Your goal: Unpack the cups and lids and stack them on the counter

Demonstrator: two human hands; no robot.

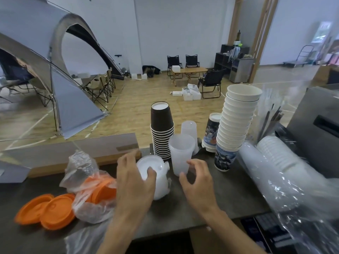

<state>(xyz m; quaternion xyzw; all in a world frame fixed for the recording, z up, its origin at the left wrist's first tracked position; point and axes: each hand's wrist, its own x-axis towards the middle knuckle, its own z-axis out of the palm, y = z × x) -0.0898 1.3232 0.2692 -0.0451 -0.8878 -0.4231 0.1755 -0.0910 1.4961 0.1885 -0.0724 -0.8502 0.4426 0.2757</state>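
The white lids [156,177] stand in a short stack on the desk [229,191], right under the left hand [134,177]. Its fingers [151,173] curl over the top lid, thumb tip on the lid's face, so they look clamped on the stack. The right hand [197,182] hovers just right of them, its fingers [190,163] apart and loosely curved, nearly touching the clear cup [180,154] without gripping it.

The step in hand seems to be settling the lid stack upright. To do it well, press straight down and square the edges with both hands, since thin lids slide sideways easily. The right fingers should steady the clear cup or stay off it; it is light and would tip at a nudge.

Left of the fingers lie orange lids [45,210], some loose, some inside a plastic bag [88,182] yet to be emptied. Beyond the fingers stand black cups [162,131], and farther right a leaning tower of white cups [236,121].
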